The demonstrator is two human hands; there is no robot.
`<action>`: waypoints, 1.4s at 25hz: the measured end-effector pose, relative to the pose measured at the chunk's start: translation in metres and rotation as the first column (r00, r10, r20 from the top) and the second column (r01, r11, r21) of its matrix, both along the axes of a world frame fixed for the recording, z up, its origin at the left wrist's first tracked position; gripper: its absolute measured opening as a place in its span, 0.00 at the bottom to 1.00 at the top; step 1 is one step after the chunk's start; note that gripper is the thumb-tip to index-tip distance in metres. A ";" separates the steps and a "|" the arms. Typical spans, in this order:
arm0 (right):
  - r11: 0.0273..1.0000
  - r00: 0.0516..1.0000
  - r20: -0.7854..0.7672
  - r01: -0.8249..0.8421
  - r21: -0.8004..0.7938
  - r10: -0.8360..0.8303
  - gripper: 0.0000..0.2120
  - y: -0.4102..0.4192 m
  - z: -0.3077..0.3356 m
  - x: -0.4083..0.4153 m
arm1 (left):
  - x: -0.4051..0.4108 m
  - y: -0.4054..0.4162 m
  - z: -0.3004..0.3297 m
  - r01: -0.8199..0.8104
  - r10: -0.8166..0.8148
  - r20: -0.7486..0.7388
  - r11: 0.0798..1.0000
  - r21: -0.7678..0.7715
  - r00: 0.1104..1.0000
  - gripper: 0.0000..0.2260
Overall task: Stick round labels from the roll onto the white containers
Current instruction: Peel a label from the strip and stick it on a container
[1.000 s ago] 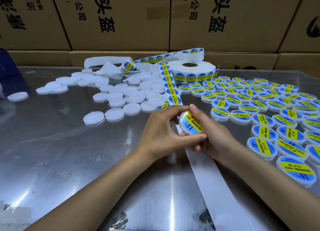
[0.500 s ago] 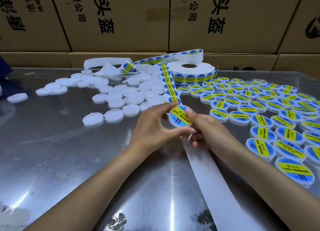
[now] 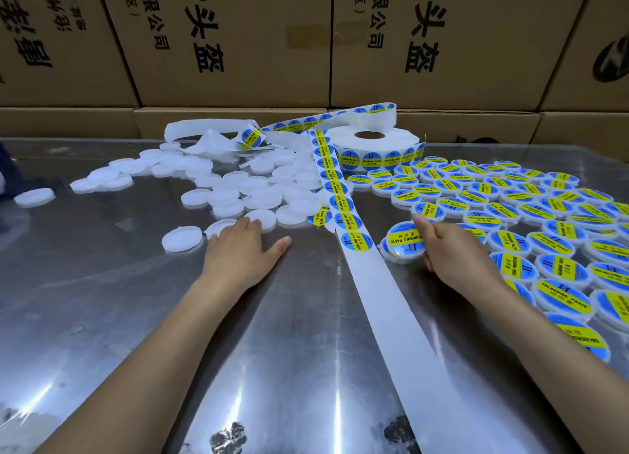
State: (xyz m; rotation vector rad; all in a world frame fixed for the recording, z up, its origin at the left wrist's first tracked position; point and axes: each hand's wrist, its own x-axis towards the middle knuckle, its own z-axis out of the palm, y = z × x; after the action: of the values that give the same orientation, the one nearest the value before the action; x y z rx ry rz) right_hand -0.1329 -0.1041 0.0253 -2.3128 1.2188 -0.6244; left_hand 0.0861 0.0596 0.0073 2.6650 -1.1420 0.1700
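My right hand pinches a labelled white container at its edge, thumb on top, tilted at the near edge of the labelled containers on the right. My left hand lies flat on the table, its fingertips touching a plain white container at the near edge of the pile of unlabelled containers. The label roll stands at the back centre. Its strip of blue-and-yellow round labels runs toward me between my hands and continues as bare backing paper.
The table is shiny metal. Cardboard boxes form a wall right behind it. Loose used backing paper lies crumpled behind the plain containers. One plain container sits apart at the far left.
Both hands held the labelled container together at the centre. Now my right hand has carried it right to the labelled group, and my left hand has let go and reached left to a plain container.
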 end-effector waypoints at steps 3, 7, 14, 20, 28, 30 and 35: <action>1.000 1.000 0.005 0.008 0.007 -0.008 0.27 -0.003 -0.003 0.001 | -0.008 -0.001 0.007 0.041 -0.031 0.105 0.995 -0.095 0.994 0.22; 0.998 0.997 0.049 0.063 0.007 -0.064 0.21 -0.004 -0.007 0.001 | -0.024 -0.002 0.017 0.048 -0.029 0.163 0.993 -0.109 0.986 0.17; 0.963 0.993 -0.004 -0.117 -0.241 0.119 0.11 0.002 -0.010 0.005 | -0.038 -0.005 0.024 0.169 -0.153 0.114 0.974 -0.148 0.982 0.11; 0.972 0.961 -0.277 -0.067 -0.224 0.002 0.23 -0.005 -0.018 0.004 | -0.053 -0.010 0.010 0.372 -0.368 0.056 0.909 -0.187 0.928 0.14; 0.917 0.957 -0.172 -0.275 -0.289 0.233 0.22 0.005 -0.015 0.010 | -0.050 -0.011 0.014 0.352 -0.334 0.114 0.903 -0.247 0.936 0.13; 0.896 0.930 -0.189 -0.356 -0.266 0.314 0.24 0.012 -0.018 0.013 | -0.052 -0.010 0.011 0.379 -0.366 0.102 0.880 -0.287 0.925 0.13; 0.891 0.917 -0.152 -0.395 -0.222 0.369 0.25 0.017 -0.022 0.018 | -0.067 -0.022 -0.002 0.469 -0.488 -0.003 0.839 -0.277 0.873 0.31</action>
State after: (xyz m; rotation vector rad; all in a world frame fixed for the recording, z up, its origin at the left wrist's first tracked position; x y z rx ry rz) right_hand -0.1146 -0.0875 0.0037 -2.7277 0.7175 -0.5402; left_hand 0.0196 0.0376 0.0057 2.0580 -1.5926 0.1231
